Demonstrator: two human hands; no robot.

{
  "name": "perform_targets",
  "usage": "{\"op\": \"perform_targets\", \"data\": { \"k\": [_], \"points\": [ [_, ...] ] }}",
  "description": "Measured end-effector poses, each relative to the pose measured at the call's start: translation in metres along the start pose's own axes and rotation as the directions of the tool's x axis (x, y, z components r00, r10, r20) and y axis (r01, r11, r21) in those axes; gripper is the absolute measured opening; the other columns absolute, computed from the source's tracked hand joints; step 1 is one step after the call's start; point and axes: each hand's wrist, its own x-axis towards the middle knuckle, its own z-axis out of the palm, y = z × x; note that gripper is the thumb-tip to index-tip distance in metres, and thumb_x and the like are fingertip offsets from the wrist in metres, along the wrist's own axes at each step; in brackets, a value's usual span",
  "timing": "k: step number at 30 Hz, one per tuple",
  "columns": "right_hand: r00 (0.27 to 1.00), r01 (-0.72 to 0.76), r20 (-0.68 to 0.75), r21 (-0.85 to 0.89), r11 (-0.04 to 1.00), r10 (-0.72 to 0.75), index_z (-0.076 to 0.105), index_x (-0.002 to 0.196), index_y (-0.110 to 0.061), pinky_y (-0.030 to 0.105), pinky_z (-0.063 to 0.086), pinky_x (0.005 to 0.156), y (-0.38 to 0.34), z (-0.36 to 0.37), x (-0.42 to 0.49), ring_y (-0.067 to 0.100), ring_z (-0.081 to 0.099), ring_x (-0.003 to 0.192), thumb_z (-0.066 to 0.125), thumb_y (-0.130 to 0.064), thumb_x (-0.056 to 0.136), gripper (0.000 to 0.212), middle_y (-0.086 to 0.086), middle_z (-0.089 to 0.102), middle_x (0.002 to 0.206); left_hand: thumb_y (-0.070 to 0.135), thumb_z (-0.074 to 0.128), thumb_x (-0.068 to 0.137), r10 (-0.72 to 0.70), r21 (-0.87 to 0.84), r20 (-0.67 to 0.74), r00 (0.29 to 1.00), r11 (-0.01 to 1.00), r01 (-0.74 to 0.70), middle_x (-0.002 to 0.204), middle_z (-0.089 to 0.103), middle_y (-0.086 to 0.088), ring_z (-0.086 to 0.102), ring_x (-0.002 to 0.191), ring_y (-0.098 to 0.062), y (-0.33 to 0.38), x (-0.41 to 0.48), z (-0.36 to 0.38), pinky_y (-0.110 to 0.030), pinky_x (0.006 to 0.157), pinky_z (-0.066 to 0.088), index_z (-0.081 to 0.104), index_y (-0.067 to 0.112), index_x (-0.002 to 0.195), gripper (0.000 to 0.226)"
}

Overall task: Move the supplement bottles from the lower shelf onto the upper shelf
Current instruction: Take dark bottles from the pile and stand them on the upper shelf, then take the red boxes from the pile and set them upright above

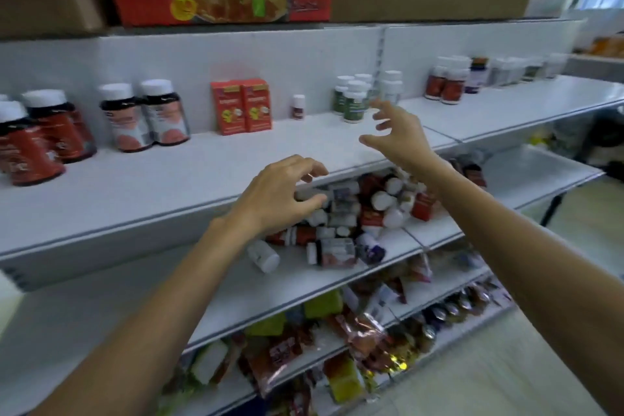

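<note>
- The pile [358, 216] of bottles lies jumbled on the lower shelf [236, 284]. Directly above the pile runs the upper shelf [169, 186], with bottles already standing along it.
- The left hand [280, 192] is at the pile's upper left, fingers half-curled about a grey bottle [312, 194]. I cannot tell whether it grips yet.
- The right hand [401, 135] hovers above the pile, over the upper shelf, spread wide and empty, near green bottles [353, 101].
- Step, likely: picking the next bottle; most of the pile remains.
- Next: close on the grey bottle, lift it clear of the shelf edge above the pile, and stand it upright.
</note>
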Motion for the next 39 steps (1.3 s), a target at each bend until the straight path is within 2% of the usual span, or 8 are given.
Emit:
{"op": "perform_targets", "data": {
  "k": [4, 8, 11, 17, 20, 28, 32, 39],
  "points": [
    [0.998, -0.062, -0.006, 0.018, 0.998, 0.063, 0.048, 0.132, -0.018, 0.032, 0.048, 0.089, 0.051, -0.060, -0.033, 0.019, 0.057, 0.103, 0.072, -0.023, 0.079, 0.058, 0.007, 0.057, 0.121, 0.025, 0.067, 0.083, 0.060, -0.042, 0.052, 0.997, 0.997, -0.058, 0.111, 0.062, 0.003, 0.055, 0.097, -0.008, 0.051, 0.014, 0.049, -0.019, 0.085, 0.041, 0.061, 0.017, 0.114, 0.033],
    [0.999, -0.048, 0.020, -0.021, 0.999, 0.048, 0.052, 0.130, -0.019, 0.023, 0.044, 0.085, 0.102, -0.107, -0.070, 0.012, 0.056, 0.098, 0.077, -0.026, 0.076, 0.060, 0.005, 0.060, 0.119, 0.024, 0.066, 0.083, 0.099, -0.098, 0.070, 0.993, 0.991, -0.092, 0.112, 0.061, -0.002, 0.057, 0.102, -0.014, 0.093, 0.027, 0.097, -0.031, 0.087, 0.046, 0.060, 0.015, 0.116, 0.034],
    [0.997, -0.075, 0.016, -0.084, 0.994, 0.076, 0.053, 0.130, -0.019, 0.019, 0.040, 0.083, 0.139, -0.143, -0.093, 0.009, 0.055, 0.098, 0.078, -0.027, 0.076, 0.060, 0.003, 0.061, 0.119, 0.030, 0.065, 0.081, 0.113, -0.151, 0.098, 0.989, 0.984, -0.098, 0.112, 0.061, -0.001, 0.057, 0.101, -0.014, 0.122, 0.040, 0.135, -0.031, 0.086, 0.046, 0.061, 0.015, 0.115, 0.037],
    [0.983, -0.182, -0.026, -0.097, 0.978, 0.180, 0.054, 0.127, -0.020, 0.037, 0.051, 0.089, 0.211, -0.192, -0.127, 0.016, 0.059, 0.100, 0.080, -0.030, 0.072, 0.062, 0.003, 0.061, 0.117, 0.025, 0.067, 0.083, 0.155, -0.201, 0.166, 0.974, 0.972, -0.121, 0.112, 0.061, 0.000, 0.053, 0.094, -0.007, 0.158, 0.071, 0.198, -0.023, 0.082, 0.043, 0.060, 0.015, 0.115, 0.034],
    [0.972, -0.231, -0.055, -0.078, 0.970, 0.227, 0.053, 0.128, -0.019, 0.029, 0.050, 0.085, 0.246, -0.206, -0.133, 0.017, 0.059, 0.100, 0.079, -0.027, 0.072, 0.062, 0.004, 0.059, 0.118, 0.024, 0.068, 0.082, 0.188, -0.235, 0.191, 0.963, 0.962, -0.141, 0.110, 0.061, 0.001, 0.053, 0.092, -0.004, 0.170, 0.092, 0.226, -0.024, 0.083, 0.045, 0.061, 0.016, 0.113, 0.033],
    [0.955, -0.292, -0.074, -0.051, 0.955, 0.288, 0.053, 0.129, -0.020, 0.013, 0.044, 0.076, 0.347, -0.220, -0.079, 0.016, 0.059, 0.099, 0.080, -0.028, 0.072, 0.064, 0.004, 0.059, 0.117, 0.026, 0.070, 0.078, 0.174, -0.240, 0.231, 0.957, 0.964, -0.117, 0.108, 0.063, 0.001, 0.054, 0.089, -0.004, 0.165, 0.177, 0.301, -0.019, 0.079, 0.039, 0.063, 0.015, 0.111, 0.036],
    [0.954, -0.298, -0.020, -0.075, 0.952, 0.298, 0.051, 0.131, -0.021, 0.029, 0.049, 0.086, 0.383, -0.222, -0.034, 0.014, 0.057, 0.102, 0.078, -0.028, 0.074, 0.063, 0.003, 0.058, 0.120, 0.026, 0.068, 0.078, 0.099, -0.237, 0.237, 0.966, 0.971, -0.041, 0.106, 0.062, 0.002, 0.055, 0.090, -0.007, 0.157, 0.227, 0.330, -0.019, 0.077, 0.039, 0.063, 0.016, 0.109, 0.033],
    [0.939, -0.332, 0.060, -0.093, 0.939, 0.338, 0.049, 0.132, -0.021, 0.031, 0.047, 0.088, 0.443, -0.222, 0.010, 0.015, 0.056, 0.103, 0.076, -0.030, 0.077, 0.061, 0.005, 0.057, 0.124, 0.041, 0.054, 0.071, 0.007, -0.195, 0.315, 0.949, 0.979, 0.058, 0.100, 0.055, 0.009, 0.054, 0.090, -0.009, 0.154, 0.280, 0.368, -0.030, 0.083, 0.047, 0.063, 0.019, 0.110, 0.046]
  ]
}}
